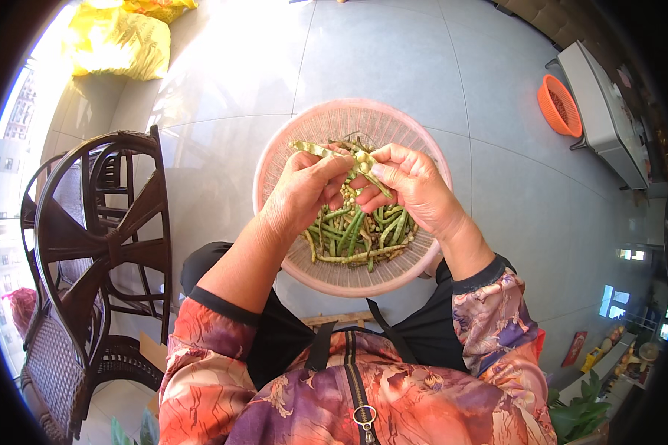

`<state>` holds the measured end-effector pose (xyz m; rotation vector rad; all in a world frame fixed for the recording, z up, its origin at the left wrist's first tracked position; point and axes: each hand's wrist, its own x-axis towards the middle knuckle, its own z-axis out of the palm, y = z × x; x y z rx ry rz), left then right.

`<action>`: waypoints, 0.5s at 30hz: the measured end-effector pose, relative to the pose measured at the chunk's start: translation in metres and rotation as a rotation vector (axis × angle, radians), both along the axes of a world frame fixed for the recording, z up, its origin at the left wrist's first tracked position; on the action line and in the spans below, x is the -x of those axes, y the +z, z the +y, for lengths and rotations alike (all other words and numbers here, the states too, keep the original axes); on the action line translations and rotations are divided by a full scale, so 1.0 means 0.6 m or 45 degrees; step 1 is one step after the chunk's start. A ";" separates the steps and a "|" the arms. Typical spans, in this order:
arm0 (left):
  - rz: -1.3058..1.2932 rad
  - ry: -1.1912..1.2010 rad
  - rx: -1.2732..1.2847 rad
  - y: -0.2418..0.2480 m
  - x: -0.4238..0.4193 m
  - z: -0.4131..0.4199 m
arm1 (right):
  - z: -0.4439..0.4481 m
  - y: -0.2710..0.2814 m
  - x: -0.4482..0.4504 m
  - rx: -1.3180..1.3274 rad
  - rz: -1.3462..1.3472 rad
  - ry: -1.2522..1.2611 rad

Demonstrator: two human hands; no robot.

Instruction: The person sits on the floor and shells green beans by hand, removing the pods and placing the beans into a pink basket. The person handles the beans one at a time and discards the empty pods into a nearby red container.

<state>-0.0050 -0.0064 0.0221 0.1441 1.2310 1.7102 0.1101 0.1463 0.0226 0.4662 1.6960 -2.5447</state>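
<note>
Between my two hands, above a round pink plastic basket (281, 250), is a split green bean pod (312, 148) with pale beans (362, 157) showing inside. My left hand (317, 175) pinches the pod's left part between thumb and fingers. With thumb and forefinger, my right hand (409, 181) grips its right end. Several whole green and yellowish pods (350, 233) lie in the near half of the basket. Loose shelled beans (348, 196) show among them below my fingers. Part of the basket's contents is hidden by my hands.
Dark rattan chairs (106, 245) stand at the left by a window. Yellow plastic bags (117, 44) rest at the upper left. An orange basket (559, 105) with small reddish contents sits at the right beside a white piece of furniture (607, 117). Grey tiles (378, 50) cover the floor.
</note>
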 end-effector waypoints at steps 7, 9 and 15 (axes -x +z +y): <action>-0.006 -0.064 -0.031 -0.014 -0.004 -0.002 | -0.006 -0.006 0.001 -0.102 -0.001 -0.061; -0.036 -0.053 -0.054 -0.015 -0.003 -0.003 | -0.005 -0.011 0.001 -0.008 -0.015 -0.062; -0.113 -0.011 -0.007 -0.022 -0.006 -0.001 | 0.002 -0.030 0.002 0.365 -0.076 -0.028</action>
